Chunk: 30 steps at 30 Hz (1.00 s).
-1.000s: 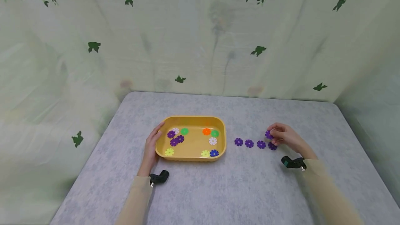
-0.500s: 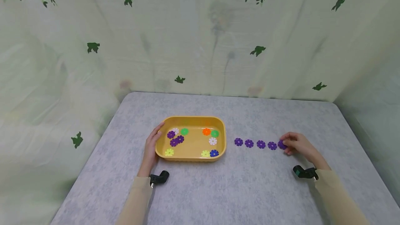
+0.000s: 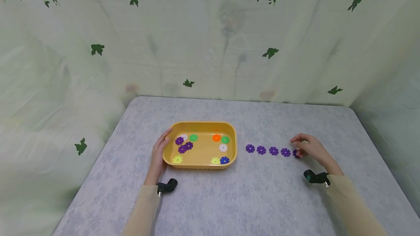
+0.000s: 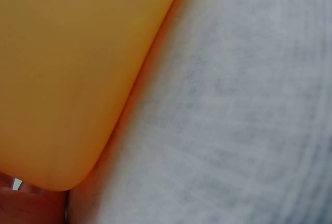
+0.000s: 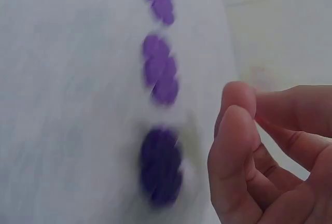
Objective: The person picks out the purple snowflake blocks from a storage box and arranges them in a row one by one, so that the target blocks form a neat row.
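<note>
The right hand (image 3: 310,148) is at the right end of a row of five purple flower discs (image 3: 273,151). Its fingers (image 5: 227,151) are loosely bent, and we see nothing held between them. In the head view it covers a part of the last disc (image 5: 161,167); in the right wrist view this disc lies on the surface (image 3: 229,199), dark and blurred. Whether some finger touches it, we cannot tell. The row is almost straight, and we notice small spaces between the neighbours.

The left hand (image 3: 158,156) rests against the left end of a yellow tray (image 3: 201,152), with rather straight fingers along the outer wall. The tray stands on the surface, to the left of the row. In its left part we count three purple discs (image 3: 182,149), one white disc (image 3: 185,136), one green disc (image 3: 193,138) and one yellow disc (image 3: 177,159). In its right part we find an orange disc (image 3: 216,138) and one each of green (image 3: 225,140), white (image 3: 223,148), yellow (image 3: 215,161) and blue (image 3: 224,160).
</note>
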### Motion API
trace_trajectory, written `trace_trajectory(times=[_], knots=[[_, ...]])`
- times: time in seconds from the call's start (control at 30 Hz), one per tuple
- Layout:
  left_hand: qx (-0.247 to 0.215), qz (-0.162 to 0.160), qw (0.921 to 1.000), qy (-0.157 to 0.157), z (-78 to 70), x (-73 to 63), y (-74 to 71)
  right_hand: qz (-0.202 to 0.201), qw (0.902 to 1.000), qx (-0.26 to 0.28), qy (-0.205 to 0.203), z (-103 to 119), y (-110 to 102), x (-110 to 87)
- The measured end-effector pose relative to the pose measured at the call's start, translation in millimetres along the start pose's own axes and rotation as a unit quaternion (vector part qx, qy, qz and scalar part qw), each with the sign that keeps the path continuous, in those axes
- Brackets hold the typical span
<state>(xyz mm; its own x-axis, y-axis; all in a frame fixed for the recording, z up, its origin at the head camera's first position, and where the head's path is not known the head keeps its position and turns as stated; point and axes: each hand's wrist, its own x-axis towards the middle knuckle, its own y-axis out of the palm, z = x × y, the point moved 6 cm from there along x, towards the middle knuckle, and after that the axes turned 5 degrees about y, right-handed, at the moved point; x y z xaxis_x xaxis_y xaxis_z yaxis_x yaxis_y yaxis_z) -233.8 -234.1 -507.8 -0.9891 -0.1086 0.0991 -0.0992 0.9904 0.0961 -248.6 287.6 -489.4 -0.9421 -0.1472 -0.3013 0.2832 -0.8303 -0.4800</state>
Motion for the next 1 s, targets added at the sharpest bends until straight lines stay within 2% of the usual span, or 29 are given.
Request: trace_trajectory(times=[0.1,0.23,0.6,0.77,1.0], knots=[[-0.005,-0.002,1.0000,-0.002,0.2,0.1,-0.1,0.018,0.9989,0.033,-0.028,20.1,7.3,6.8],[-0.008,-0.001,1.0000,-0.003,0.1,0.6,1.0,0.050,0.9948,0.067,-0.058,54.2,30.4,17.0],[0.000,-0.006,1.0000,0.007,-0.3,1.8,0.5,0.135,0.9819,0.082,-0.105,157.3,126.4,46.7],[-0.002,0.002,0.9998,0.017,-2.8,0.5,0.9,0.182,0.9738,0.080,-0.110,183.9,167.5,57.0],[-0.007,0.002,0.9997,0.022,-2.7,0.6,-0.1,0.248,0.9584,0.082,-0.115,205.2,219.2,65.4]])
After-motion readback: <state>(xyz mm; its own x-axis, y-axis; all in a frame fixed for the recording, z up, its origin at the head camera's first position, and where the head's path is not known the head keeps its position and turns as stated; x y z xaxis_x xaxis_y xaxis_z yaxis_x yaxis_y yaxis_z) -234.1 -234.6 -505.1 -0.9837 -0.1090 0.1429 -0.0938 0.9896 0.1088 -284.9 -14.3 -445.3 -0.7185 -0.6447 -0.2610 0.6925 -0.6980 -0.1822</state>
